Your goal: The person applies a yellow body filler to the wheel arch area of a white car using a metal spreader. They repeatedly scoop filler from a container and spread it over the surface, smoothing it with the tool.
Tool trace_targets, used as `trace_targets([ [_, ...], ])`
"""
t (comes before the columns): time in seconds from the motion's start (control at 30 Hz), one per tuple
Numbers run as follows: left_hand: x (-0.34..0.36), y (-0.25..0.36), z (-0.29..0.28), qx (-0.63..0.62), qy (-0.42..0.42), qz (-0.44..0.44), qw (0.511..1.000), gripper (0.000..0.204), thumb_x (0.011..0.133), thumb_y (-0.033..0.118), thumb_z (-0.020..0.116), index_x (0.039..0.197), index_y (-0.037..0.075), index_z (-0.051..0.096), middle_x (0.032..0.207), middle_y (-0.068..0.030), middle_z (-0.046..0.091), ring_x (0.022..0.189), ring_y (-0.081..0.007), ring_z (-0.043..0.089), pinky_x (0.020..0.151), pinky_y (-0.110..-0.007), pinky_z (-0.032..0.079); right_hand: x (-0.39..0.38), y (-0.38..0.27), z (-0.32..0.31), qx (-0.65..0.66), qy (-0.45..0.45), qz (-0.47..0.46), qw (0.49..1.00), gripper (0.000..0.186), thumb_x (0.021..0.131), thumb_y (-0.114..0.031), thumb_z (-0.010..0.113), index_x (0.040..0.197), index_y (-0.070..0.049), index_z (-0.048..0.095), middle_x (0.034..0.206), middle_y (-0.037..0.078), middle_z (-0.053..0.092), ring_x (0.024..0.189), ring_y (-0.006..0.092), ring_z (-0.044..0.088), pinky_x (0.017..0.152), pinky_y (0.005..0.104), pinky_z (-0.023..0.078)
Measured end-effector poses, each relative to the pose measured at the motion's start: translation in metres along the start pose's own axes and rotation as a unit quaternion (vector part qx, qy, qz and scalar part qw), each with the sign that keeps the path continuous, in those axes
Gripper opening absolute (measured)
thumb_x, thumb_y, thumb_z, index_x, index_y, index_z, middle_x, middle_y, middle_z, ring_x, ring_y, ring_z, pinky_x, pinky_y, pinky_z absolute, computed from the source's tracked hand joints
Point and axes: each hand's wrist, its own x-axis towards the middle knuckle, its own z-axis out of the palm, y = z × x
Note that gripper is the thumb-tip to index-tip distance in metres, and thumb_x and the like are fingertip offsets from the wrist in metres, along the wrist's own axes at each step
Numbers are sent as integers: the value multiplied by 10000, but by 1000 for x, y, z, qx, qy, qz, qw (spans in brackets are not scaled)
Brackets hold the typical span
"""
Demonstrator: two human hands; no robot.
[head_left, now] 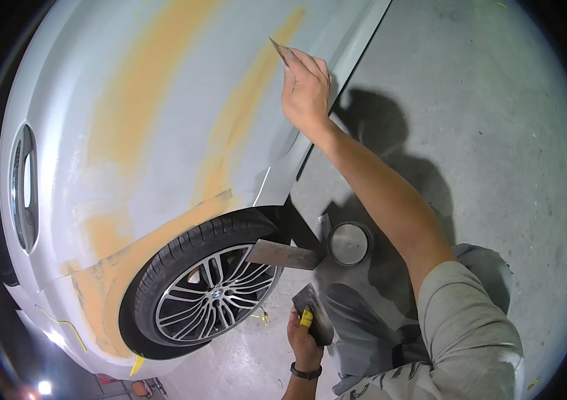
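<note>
My right hand [307, 90] pinches a thin metal putty knife [278, 52], its blade close to the silver car panel [163, 133]. Beside the blade runs a narrow streak of yellow-orange filler [240, 113]; a broader filler band [140, 87] lies further left. More filler [107, 283] covers the wheel arch around the tyre. Low in the view, my left hand [303, 343] grips a dark flat putty board [317, 320]. A yellow strip [306, 318] shows at the thumb; whether it wraps the thumb or the board, I cannot tell.
A round tin [349, 244] stands on the grey floor [483, 120], with a small blade [324, 225] by it. A flat metal plate [282, 255] sticks out beside the spoked wheel [213, 293]. The car's door handle [25, 187] is at the far left.
</note>
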Motion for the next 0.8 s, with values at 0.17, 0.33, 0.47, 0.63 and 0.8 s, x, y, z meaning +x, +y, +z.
trace_targets([
  [0.17,-7,-6,0,29,26,-18,999,406,1025,29,421,1413,0,537,1239,-91,655,1063,-171,655,946,-305,554,-28,20,24,18,-30,-70,997,420,986,-33,576,1373,-149,687,1352,17,681,1182,302,569,1029,426,442],
  [0.33,-13,-10,-1,25,45,-5,999,371,1055,83,464,1409,11,547,1181,-66,661,1024,-161,656,924,-299,557,-43,-27,24,74,-71,-96,990,418,932,1,591,1309,-109,733,1276,94,736,1136,340,605,1011,428,468],
  [0.47,-10,-11,-13,9,55,-17,998,353,1058,79,432,1368,34,595,1185,-54,670,1031,-167,660,937,-312,556,-73,-79,-12,146,-208,-103,962,372,917,0,601,1239,-82,769,1221,91,760,1097,334,636,965,424,496],
  [0.63,-1,17,-30,-35,109,57,992,469,1044,197,515,1477,16,510,1320,-79,630,1158,-196,633,1011,-343,526,-137,-97,-53,310,-320,-110,888,253,937,-32,685,1185,-42,736,1133,149,770,1011,338,734,949,447,535],
  [0.8,18,45,-18,-46,-13,188,981,458,1065,87,518,1505,-30,459,1374,-99,612,1201,-183,608,1061,-346,485,-191,-104,-114,211,-509,146,822,519,1024,-291,681,1419,37,601,1153,268,699,1102,357,704,938,385,528],
])
